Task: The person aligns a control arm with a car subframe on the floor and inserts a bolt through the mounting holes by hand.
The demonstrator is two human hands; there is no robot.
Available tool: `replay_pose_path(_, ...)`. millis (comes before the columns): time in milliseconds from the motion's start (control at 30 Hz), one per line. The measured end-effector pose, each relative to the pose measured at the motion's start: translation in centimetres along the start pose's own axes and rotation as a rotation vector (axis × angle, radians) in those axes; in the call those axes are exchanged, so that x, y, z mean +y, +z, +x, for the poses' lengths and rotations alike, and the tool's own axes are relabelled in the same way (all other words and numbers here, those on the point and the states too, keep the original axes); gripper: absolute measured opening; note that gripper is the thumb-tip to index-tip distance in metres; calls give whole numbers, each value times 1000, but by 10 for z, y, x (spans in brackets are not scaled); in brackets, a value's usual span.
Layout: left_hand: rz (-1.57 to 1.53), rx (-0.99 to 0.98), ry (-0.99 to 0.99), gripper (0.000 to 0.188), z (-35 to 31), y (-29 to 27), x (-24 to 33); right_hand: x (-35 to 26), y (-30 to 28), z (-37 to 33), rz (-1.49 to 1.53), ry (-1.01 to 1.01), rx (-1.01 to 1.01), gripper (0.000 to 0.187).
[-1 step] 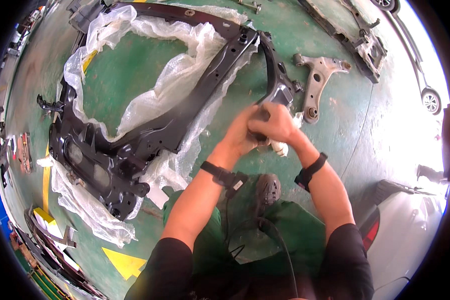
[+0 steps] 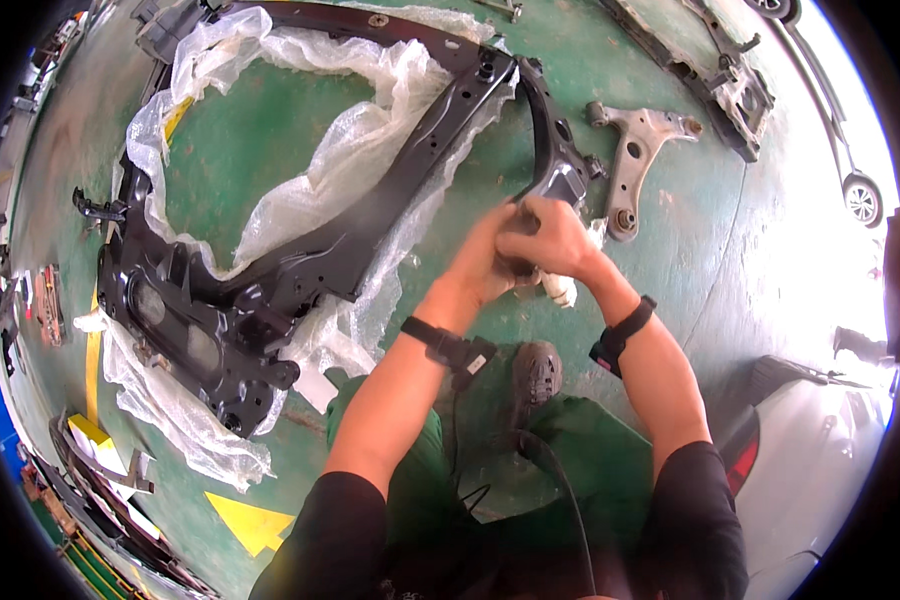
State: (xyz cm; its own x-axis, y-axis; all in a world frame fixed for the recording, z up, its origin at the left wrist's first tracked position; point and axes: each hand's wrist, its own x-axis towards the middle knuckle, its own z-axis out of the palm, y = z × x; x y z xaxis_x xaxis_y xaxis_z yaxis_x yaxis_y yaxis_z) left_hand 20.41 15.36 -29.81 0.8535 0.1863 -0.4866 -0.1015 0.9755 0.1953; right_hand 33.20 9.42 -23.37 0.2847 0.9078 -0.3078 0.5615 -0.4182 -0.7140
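Observation:
A black car control arm (image 2: 563, 182) stretches from my hands up toward the corner of a large black subframe (image 2: 335, 245). My left hand (image 2: 487, 258) is closed around its near end. From the other side my right hand (image 2: 558, 238) grips the same end, its fingers curled and pressed close to the left. My hands hide most of that end. A bit of white wrapping (image 2: 560, 288) shows just below them. To the right, a worn grey control arm (image 2: 638, 165) lies on the green floor, apart from my hands.
Crumpled bubble wrap (image 2: 315, 190) lies around and under the subframe. A dirty metal frame (image 2: 705, 85) lies at the far right. The rear of a silver car (image 2: 820, 460) stands close on my right. Metal parts (image 2: 120, 480) and a yellow floor arrow (image 2: 248, 520) are at the near left.
Hardly anything differs. Both hands keep their hold on the black control arm, and the white wrapping below them looks slightly shifted.

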Motion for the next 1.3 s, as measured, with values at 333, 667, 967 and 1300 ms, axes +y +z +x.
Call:
replay_pose_path(333,83,78,-77,28,-13,-5,8,-9,-11,-5,-119,-243,-185,47)
replay_pose_path(667,178,53,-18,36,-37,5,17,-24,-5,-10,107,38,-43,52)
replay_pose_path(967,116,169,-59,54,-49,-35,17,137,-80,3,-554,273,513,57)
replay_pose_path(1300,186,210,53,55,-53,6,-19,145,44,18,1468,704,189,47)
